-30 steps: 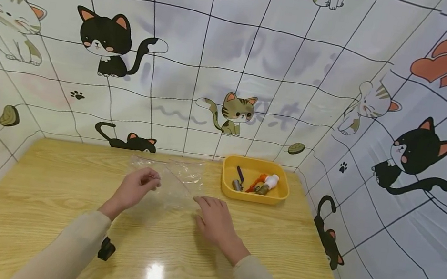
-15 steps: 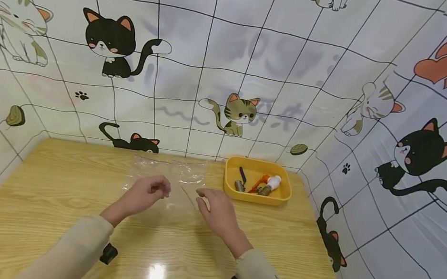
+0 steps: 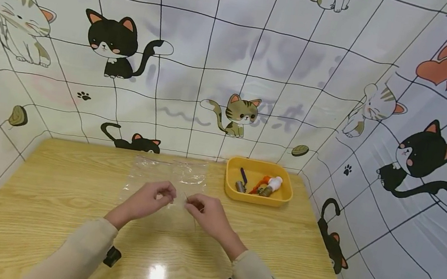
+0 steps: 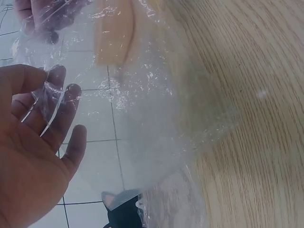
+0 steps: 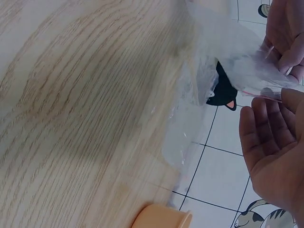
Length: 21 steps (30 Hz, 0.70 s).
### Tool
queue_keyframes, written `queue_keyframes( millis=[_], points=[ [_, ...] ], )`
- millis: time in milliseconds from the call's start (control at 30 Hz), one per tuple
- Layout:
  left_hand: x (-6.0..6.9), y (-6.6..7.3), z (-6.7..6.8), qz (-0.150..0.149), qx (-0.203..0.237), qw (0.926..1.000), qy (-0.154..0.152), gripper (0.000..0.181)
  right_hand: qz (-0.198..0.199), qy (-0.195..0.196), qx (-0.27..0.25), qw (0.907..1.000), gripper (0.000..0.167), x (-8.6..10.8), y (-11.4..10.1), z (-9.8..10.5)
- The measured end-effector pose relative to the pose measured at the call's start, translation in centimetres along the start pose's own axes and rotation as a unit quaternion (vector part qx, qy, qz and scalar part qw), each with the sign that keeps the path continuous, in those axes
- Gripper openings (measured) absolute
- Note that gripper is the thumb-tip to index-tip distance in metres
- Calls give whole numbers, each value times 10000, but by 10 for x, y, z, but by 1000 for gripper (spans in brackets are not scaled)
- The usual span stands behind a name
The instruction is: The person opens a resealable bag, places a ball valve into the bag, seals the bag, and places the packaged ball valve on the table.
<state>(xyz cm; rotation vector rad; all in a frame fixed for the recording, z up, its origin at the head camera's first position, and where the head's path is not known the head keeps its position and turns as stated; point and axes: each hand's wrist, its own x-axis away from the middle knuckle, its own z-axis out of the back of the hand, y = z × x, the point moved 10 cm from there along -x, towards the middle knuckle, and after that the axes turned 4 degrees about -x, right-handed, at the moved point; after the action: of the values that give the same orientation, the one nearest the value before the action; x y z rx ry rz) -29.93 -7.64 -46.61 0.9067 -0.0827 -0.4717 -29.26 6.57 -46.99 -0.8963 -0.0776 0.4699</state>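
Observation:
A clear plastic bag with a thin reddish line along its mouth (image 5: 261, 95) is between the two hands. My left hand (image 3: 149, 200) pinches one part of the bag (image 4: 137, 118) between thumb and index finger, the other fingers loosely bent. My right hand (image 3: 212, 216) pinches the edge near the reddish line; in the right wrist view the right hand (image 5: 273, 152) has its remaining fingers extended. Behind them, more clear plastic (image 3: 171, 170) lies on the table, and whether it belongs to the same bag I cannot tell.
A yellow bin (image 3: 255, 200) stands at the back right of the wooden table (image 3: 71, 170). In it are a white-ended piece (image 3: 275, 183), an orange piece (image 3: 261, 182), a dark blue stick-like piece (image 3: 243, 175) and a grey cylinder (image 3: 240, 187). Cat-printed sheets hang behind and at the sides.
Both hands have come closer together. The left hand moved right and nearer, and the right hand dipped slightly. The bag's thin line has turned steeper between them. The view shifted slightly.

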Motion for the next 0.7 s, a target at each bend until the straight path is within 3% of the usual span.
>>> queue_keyframes(
  millis=[167,433,567,700],
  points=[
    [-1,-3,-4,141,-104,9998,-54,6,-84,73,-96,9999,15,1,2,0],
    [-2,-5,-12,132,-325,9992,-184,10,-187,208,-73,9996,11,3,4,3],
    [-2,-5,-12,165,-490,9987,-8,13,-252,257,51,9993,9,4,5,2],
    [-1,-2,-7,183,-742,9963,380,21,-298,261,131,9991,8,6,5,1]
  ],
)
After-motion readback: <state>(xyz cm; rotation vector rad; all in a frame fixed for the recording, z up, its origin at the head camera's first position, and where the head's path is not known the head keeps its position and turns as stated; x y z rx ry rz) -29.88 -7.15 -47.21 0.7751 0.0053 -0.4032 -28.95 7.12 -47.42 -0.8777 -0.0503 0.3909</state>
